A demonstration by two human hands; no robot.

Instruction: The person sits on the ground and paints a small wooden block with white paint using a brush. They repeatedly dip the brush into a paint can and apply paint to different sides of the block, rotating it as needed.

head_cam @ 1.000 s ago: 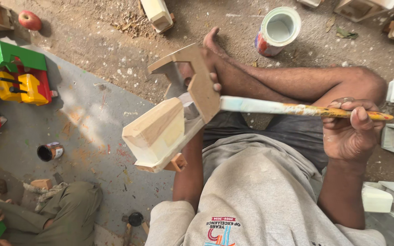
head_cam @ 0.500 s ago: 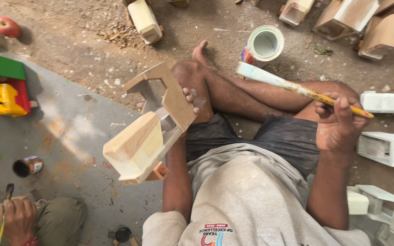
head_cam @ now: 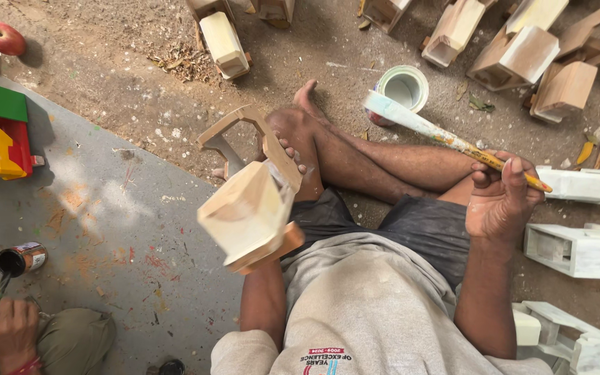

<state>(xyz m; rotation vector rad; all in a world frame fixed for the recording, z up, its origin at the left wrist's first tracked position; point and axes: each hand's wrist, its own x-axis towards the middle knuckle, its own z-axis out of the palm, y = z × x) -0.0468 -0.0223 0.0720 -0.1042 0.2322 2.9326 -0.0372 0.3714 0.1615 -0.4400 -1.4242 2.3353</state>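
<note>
Your left hand (head_cam: 292,154) is closed on the bare wooden toy truck (head_cam: 251,201), held up over your lap; it looks light and rigid, best gripped by its open frame. Your right hand (head_cam: 501,198) pinches a wide paintbrush (head_cam: 446,137) just beside the white paint tin (head_cam: 403,89). The truck's underside and your left palm are hidden.

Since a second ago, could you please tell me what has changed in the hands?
The brush in the right hand has swung from lying level across the knee to pointing its white tip up toward the paint can. The left hand keeps the same hold on the bare wooden toy. Nothing was let go.
</note>
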